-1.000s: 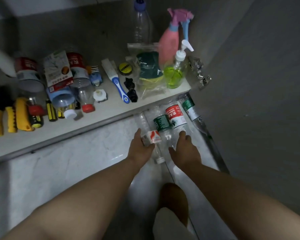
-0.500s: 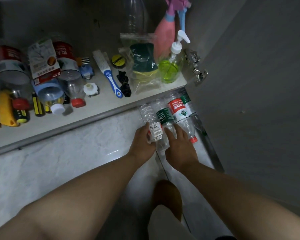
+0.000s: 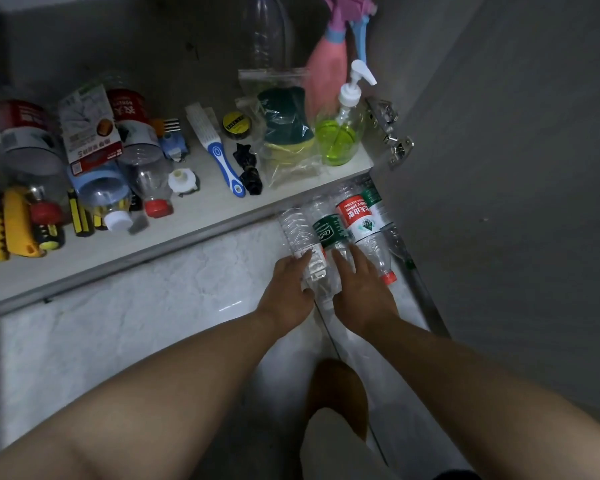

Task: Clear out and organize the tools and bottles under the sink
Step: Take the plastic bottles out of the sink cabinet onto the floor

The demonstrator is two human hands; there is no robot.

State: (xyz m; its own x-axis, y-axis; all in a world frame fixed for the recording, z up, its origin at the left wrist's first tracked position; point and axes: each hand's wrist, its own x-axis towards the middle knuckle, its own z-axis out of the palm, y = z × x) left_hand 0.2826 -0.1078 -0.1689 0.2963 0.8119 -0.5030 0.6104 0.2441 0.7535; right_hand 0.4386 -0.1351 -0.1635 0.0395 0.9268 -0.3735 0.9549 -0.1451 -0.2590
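Observation:
Several empty plastic bottles lie side by side on the pale floor against the cabinet's front edge: a clear bottle point(image 3: 297, 230), a green-label bottle point(image 3: 328, 230), a red-label bottle point(image 3: 357, 216) and another green-label one point(image 3: 374, 202) beside the door. My left hand point(image 3: 288, 289) grips the clear bottle near its white label, thumb on top. My right hand point(image 3: 361, 289) lies flat with straight fingers on the necks of the green-label and red-label bottles. The necks and caps point toward me.
The cabinet shelf point(image 3: 201, 216) holds a pink spray bottle point(image 3: 328, 74), green soap pump point(image 3: 340, 140), bagged sponge point(image 3: 284, 123), blue-white brush point(image 3: 219, 150), big bottles lying down point(image 3: 136, 133) and yellow tools point(image 3: 14, 223). The open grey door point(image 3: 499, 168) stands at the right. My knee point(image 3: 336, 393) is below.
My left hand carried the clear bottle forward and laid it beside the others. My right hand slid up over the neighbouring bottles, which now lie closer to the cabinet edge.

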